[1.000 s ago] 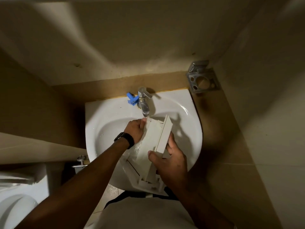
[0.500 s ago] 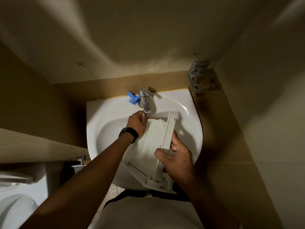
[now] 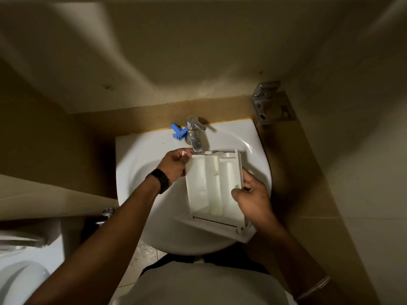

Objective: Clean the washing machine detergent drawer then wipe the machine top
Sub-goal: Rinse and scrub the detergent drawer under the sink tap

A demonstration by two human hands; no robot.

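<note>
The white detergent drawer [image 3: 212,186] lies face up over the white basin [image 3: 141,172], its compartments showing and its front panel toward me. Water runs from the chrome tap [image 3: 195,137] into the drawer's far left corner. My left hand [image 3: 175,164] grips the drawer's far left edge, with a black watch on the wrist. My right hand [image 3: 253,194] grips the right side wall, thumb over the rim.
A blue plastic part [image 3: 178,132] lies on the basin rim left of the tap. A metal holder [image 3: 272,104] is fixed to the corner wall at the right. A toilet [image 3: 19,274] stands at lower left. Walls close in on both sides.
The drawer has turned from standing on its side to lying face up, so its compartments now show. My right hand has shifted along the right wall.
</note>
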